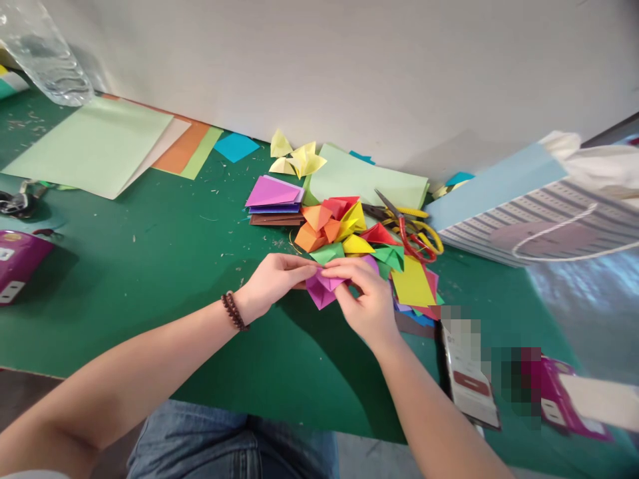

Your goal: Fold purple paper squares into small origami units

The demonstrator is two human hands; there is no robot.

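My left hand (272, 279) and my right hand (367, 299) meet over the green table (164, 266). Both pinch a folded purple paper piece (322, 289) between fingers and thumbs, fingers closed on it. A dark bead bracelet (233, 311) circles my left wrist. Just beyond the hands lies a heap of folded paper shapes (344, 233) in orange, red, yellow and green. A yellow paper square (412, 283) lies to the right of my right hand.
Red and yellow scissors (412, 229) lie by the heap. Purple and brown paper sheets (274, 199), yellow folded pieces (294, 159) and large pale green sheets (94, 143) sit further back. A striped gift bag (529, 206) lies on its side at right. A magenta box (17, 263) stands far left.
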